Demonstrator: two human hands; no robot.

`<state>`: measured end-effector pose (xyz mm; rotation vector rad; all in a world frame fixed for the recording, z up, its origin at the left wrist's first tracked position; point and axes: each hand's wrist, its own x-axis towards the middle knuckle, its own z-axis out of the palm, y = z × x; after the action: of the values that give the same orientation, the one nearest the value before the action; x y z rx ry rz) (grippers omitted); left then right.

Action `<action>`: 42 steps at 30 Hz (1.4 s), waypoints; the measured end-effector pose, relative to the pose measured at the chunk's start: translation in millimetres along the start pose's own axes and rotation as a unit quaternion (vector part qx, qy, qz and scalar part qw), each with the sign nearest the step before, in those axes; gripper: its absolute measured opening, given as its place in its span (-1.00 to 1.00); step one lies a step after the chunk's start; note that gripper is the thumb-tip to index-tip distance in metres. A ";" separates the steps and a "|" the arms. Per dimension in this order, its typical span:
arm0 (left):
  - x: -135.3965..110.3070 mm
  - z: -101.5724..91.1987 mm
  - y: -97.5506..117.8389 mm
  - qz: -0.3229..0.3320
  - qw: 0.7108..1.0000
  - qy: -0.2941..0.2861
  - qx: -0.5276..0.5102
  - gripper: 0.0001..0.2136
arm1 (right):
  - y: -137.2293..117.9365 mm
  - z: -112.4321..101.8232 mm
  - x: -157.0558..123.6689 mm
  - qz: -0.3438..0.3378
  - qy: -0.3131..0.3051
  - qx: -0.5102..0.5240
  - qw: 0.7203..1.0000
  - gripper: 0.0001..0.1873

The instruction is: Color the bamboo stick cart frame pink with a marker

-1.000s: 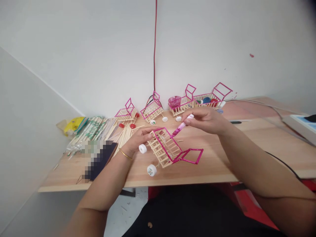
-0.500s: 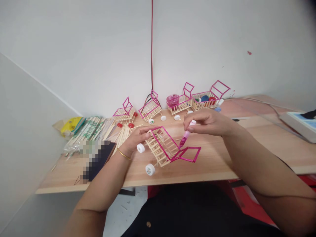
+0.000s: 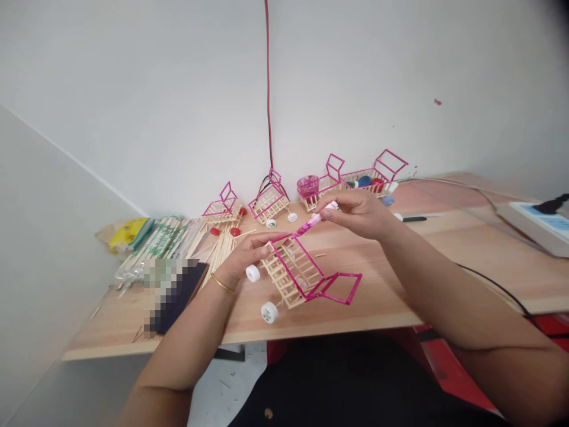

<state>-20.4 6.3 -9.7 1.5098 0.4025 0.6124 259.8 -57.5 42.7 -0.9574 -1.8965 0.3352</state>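
Note:
My left hand (image 3: 249, 256) grips a miniature shopping cart (image 3: 293, 270) built of thin wooden sticks, tilted above the table. Its top rim and handle are magenta, the lower bars are bare wood, and white bottle caps serve as wheels. Between the thumb and fingers of my right hand (image 3: 353, 210) is a magenta-stained paint pen (image 3: 315, 220). The pen's tip meets the cart's rim at the far corner, close to my left fingers. Part of the cart's far left end is hidden by my left hand.
Several similar carts (image 3: 269, 201) line the wall; one holds a magenta-smeared cup (image 3: 308, 186). To the left lie bundled sticks (image 3: 155, 240), a yellow packet (image 3: 128, 234) and a dark notebook-like object (image 3: 184, 296). A black-and-white pen (image 3: 413, 219) and a white box (image 3: 533, 222) lie right.
My right hand has moved left and away from me, taking the pen tip from the handle end along the rim to the far corner. The cart stays in my left hand.

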 end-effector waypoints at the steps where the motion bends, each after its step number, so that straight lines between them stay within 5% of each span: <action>1: 0.2 -1.0 -1.2 0.004 1.000 -0.001 -0.001 -0.40 | -0.2 0.6 0.3 0.002 0.008 -0.001 1.000 -0.76; 6: 1.3 -4.7 -6.2 -0.004 1.000 0.006 -0.021 -0.40 | -2.0 0.7 -0.1 -0.011 0.045 0.002 0.999 -0.77; 42: 1.4 1.0 -6.3 -0.012 0.998 -0.006 -0.058 -0.41 | -6.6 5.2 -2.1 -0.042 0.053 -0.015 0.998 -0.86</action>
<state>-17.8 6.6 -15.8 1.3954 0.3697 0.5970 252.8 -62.5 42.6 -0.8939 -1.8433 0.2036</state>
